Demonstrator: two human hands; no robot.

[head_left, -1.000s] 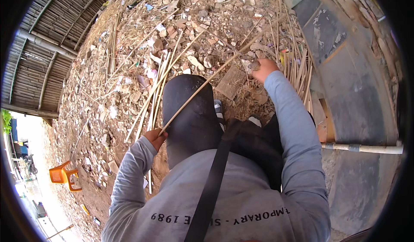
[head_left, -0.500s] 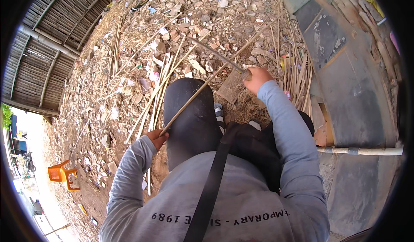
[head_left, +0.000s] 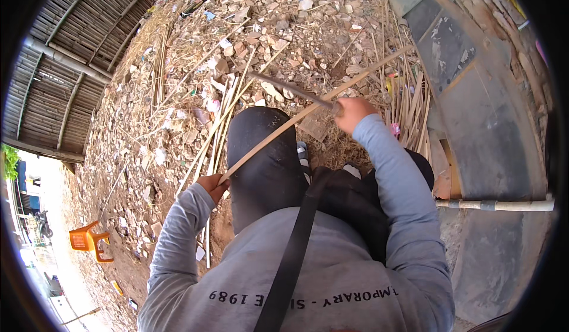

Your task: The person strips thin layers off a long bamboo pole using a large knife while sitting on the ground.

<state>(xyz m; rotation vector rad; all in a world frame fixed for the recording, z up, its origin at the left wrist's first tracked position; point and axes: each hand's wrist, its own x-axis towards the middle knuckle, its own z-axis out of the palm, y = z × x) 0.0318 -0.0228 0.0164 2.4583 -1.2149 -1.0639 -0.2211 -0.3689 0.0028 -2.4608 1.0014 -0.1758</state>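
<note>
My left hand (head_left: 213,187), beside my left knee, is closed around the near end of a long bamboo strip (head_left: 269,139). The strip slants up to the right across the dark trouser leg, its pale flat side showing. My right hand (head_left: 354,116) grips the handle of a long, narrow-bladed knife (head_left: 290,87). Its dark blade points up and left, slightly blurred. Near the handle, blade and strip cross; whether they touch I cannot tell.
Split bamboo strips lie left of my knee (head_left: 220,132) and in a pile on the right (head_left: 412,110). Stony rubble (head_left: 284,21) covers the ground. An orange plastic chair (head_left: 89,240) stands far left, below a bamboo-slat wall (head_left: 53,89). Grey sheets (head_left: 492,148) and a white pole (head_left: 504,206) lie right.
The bamboo strip has rolled to show a broader, paler side, and its far end has swung right and down. The knife's tip has dropped a little. Both hands keep their hold.
</note>
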